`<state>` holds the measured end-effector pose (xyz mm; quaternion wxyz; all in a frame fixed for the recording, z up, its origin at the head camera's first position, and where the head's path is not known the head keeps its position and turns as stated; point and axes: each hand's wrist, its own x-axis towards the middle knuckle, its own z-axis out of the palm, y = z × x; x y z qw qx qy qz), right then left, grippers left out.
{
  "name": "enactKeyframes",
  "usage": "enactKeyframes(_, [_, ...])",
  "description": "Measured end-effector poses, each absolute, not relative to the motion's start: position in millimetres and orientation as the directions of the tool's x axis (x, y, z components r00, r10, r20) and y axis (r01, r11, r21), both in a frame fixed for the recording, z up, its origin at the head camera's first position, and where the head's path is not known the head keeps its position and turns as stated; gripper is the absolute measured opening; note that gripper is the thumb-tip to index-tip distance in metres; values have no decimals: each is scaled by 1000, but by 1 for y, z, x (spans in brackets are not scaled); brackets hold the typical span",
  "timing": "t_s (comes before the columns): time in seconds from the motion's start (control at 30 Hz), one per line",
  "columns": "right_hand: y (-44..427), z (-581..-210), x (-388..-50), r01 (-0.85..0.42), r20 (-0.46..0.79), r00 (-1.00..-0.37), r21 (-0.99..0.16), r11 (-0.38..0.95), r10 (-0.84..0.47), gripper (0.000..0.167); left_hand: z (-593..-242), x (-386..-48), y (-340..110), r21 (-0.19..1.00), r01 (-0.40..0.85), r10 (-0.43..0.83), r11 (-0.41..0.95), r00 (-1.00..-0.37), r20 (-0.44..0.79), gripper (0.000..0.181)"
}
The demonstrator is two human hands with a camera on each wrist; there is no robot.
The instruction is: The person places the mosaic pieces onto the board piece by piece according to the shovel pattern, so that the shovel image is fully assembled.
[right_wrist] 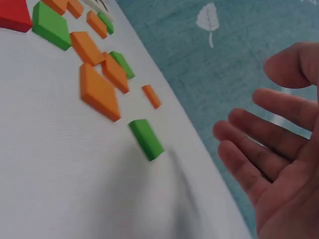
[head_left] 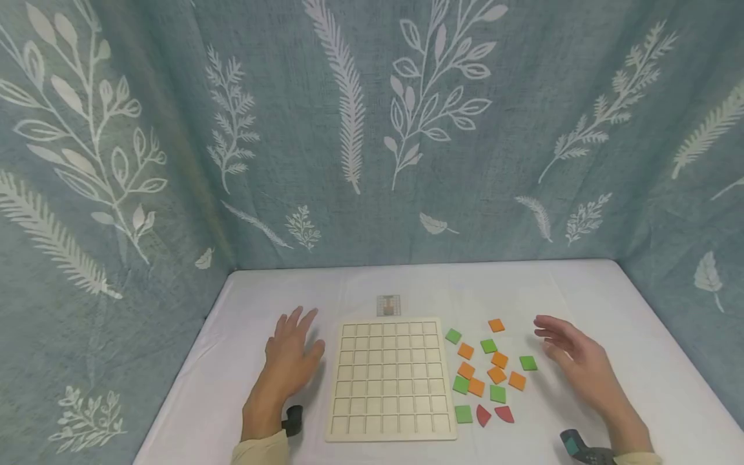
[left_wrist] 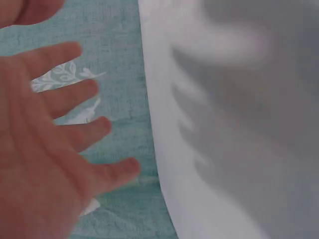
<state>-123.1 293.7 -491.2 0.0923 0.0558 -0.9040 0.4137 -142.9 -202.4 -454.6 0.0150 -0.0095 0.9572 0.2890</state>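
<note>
A pale wooden grid board (head_left: 391,436) lies on the white table, its square cells bare. My left hand (head_left: 289,361) hovers beside the board's left edge with fingers spread, holding nothing; its palm (left_wrist: 45,159) shows in the left wrist view. To the right of the board are scattered several flat orange squares (head_left: 516,381), several green squares (head_left: 497,394) and two red wedge-shaped pieces (head_left: 504,414). My right hand (head_left: 584,365) is held over the table right of these pieces, fingers loosely bent and holding nothing. Nearest to it is a lone green square (right_wrist: 146,139).
A small printed grid card (head_left: 388,305) lies behind the board. The white table (head_left: 279,287) is bordered at the back and sides by a blue-green curtain (head_left: 360,226) with white leaf prints. Each wrist bears a dark camera mount (head_left: 294,420).
</note>
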Motion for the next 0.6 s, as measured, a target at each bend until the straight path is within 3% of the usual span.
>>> enactKeyframes(0.2, [295, -503, -124, -141, 151, -988, -795, 590, -32, 42, -462, -155, -195, 533, -69, 20, 843, -987, -158, 65])
enactKeyframes(0.4, [299, -511, -123, -71, 53, -997, -819, 569, -49, 44, -465, -160, -192, 532, -47, 66, 846, -979, -192, 68])
enactKeyframes(0.6, [297, -514, -122, -5, -21, -999, -780, 626, -35, 53, -472, -161, -188, 532, -69, 72, 844, -968, -240, 74])
